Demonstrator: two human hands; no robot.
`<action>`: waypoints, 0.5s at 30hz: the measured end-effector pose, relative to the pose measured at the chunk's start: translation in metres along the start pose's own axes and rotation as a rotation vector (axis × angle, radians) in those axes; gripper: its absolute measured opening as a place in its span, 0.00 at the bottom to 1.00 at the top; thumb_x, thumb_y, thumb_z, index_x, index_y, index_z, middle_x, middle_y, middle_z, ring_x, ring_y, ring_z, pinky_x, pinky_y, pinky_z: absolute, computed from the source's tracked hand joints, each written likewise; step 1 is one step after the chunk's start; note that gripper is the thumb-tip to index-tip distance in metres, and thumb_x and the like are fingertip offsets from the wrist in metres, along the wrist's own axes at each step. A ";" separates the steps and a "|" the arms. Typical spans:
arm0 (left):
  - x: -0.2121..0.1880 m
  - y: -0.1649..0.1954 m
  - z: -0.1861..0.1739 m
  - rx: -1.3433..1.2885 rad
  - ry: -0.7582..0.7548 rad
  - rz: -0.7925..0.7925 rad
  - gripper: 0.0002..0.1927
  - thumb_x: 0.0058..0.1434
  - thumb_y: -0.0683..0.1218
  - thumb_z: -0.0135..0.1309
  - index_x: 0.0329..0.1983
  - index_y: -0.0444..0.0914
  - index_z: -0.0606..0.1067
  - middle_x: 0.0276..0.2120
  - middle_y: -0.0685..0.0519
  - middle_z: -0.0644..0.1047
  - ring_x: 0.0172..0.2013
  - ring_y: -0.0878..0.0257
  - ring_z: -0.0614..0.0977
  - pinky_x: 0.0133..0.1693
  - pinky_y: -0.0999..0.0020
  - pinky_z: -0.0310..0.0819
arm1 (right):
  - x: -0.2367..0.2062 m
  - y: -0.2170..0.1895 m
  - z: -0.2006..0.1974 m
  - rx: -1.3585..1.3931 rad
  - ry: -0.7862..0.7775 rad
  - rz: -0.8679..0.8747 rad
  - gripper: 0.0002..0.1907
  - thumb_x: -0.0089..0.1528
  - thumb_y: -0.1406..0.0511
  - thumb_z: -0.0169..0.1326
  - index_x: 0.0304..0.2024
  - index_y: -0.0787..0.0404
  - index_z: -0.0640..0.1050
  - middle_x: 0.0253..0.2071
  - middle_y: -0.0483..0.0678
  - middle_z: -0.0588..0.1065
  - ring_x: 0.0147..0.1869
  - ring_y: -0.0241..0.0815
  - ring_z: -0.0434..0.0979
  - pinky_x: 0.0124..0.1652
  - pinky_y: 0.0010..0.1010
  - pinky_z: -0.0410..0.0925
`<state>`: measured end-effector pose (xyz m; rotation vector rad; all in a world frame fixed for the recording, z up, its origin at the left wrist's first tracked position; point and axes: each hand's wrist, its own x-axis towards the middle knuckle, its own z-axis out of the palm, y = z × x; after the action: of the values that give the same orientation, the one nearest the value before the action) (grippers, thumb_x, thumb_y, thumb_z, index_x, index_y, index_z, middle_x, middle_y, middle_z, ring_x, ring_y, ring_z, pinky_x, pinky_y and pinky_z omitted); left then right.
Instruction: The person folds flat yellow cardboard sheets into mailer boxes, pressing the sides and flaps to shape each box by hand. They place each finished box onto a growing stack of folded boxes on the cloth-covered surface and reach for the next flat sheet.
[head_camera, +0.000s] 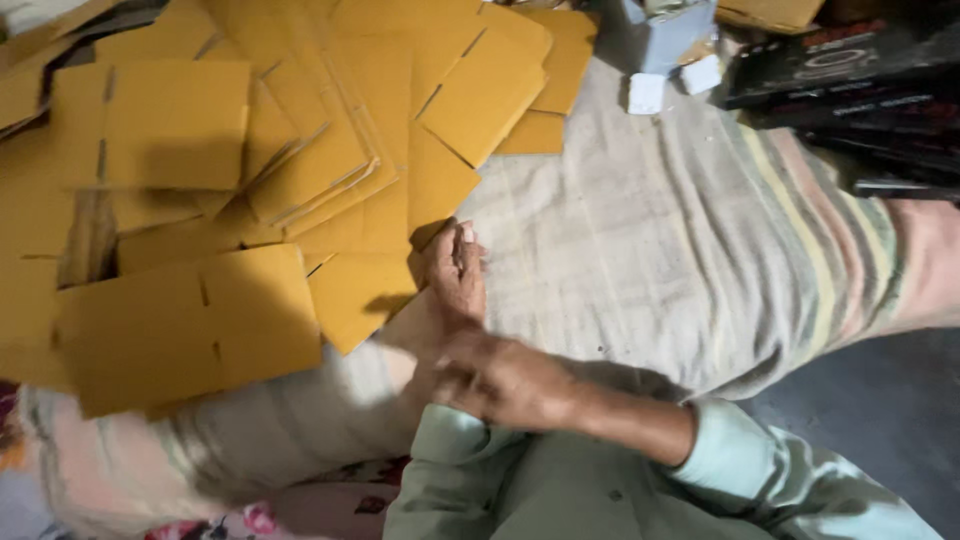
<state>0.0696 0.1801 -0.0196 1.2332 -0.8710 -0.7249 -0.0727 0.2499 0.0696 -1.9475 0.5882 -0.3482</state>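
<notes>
Cardboard sheets: a big heap of flat yellow-brown cardboard blanks (250, 170) is lying over the upper left part of the view, on a pale woven cloth (640, 240). The sheets are showing cut slots and fold lines, and they are overlapping in many directions.
Nearest sheet: one flat blank (355, 295) is lying at the right edge of the heap, its corner pointing down toward the person.
Left hand: the left hand (455, 270) is reaching to this edge; the fingers are stretching out almost straight and touching the sheet's border. I cannot tell if they are gripping it.
Right hand: the right hand (505, 380) is resting just below the left one, fingers curling loosely, holding nothing that I can see. It is blurred.
Sleeves: both arms are wearing pale green sleeves (740, 460).
Around: two small white blocks (672, 84) and a grey-blue box (655, 35) are lying at the top, well apart from the hands. Dark printed boxes (850, 90) are stacking at the upper right.
In the way: nothing is standing between the hands and the heap.
Count: two hands, two white blocks, one grey-blue box; the sheets are too many and too overlapped to count.
</notes>
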 end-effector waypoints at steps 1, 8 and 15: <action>0.002 -0.003 -0.001 0.254 0.008 0.229 0.11 0.75 0.48 0.49 0.50 0.37 0.76 0.33 0.51 0.77 0.34 0.65 0.77 0.38 0.68 0.75 | -0.005 0.014 -0.018 0.074 0.148 -0.132 0.21 0.65 0.64 0.55 0.61 0.60 0.74 0.50 0.52 0.78 0.44 0.44 0.84 0.43 0.36 0.76; 0.001 -0.014 0.005 0.096 -0.010 -0.051 0.10 0.70 0.45 0.50 0.47 0.35 0.77 0.35 0.55 0.80 0.32 0.69 0.78 0.30 0.74 0.73 | -0.043 0.102 -0.117 -0.124 0.903 0.299 0.14 0.66 0.65 0.52 0.53 0.62 0.79 0.37 0.53 0.80 0.39 0.46 0.82 0.39 0.36 0.74; 0.030 -0.016 0.030 0.060 -0.010 0.152 0.09 0.70 0.44 0.51 0.45 0.34 0.78 0.37 0.55 0.78 0.32 0.71 0.78 0.30 0.74 0.76 | -0.041 0.115 -0.110 -0.522 0.862 0.236 0.11 0.64 0.62 0.55 0.44 0.61 0.82 0.40 0.54 0.80 0.39 0.55 0.81 0.39 0.42 0.73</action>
<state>0.0589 0.1367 -0.0273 1.2028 -0.9892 -0.5872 -0.1888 0.1476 0.0136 -2.1275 1.5761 -0.9730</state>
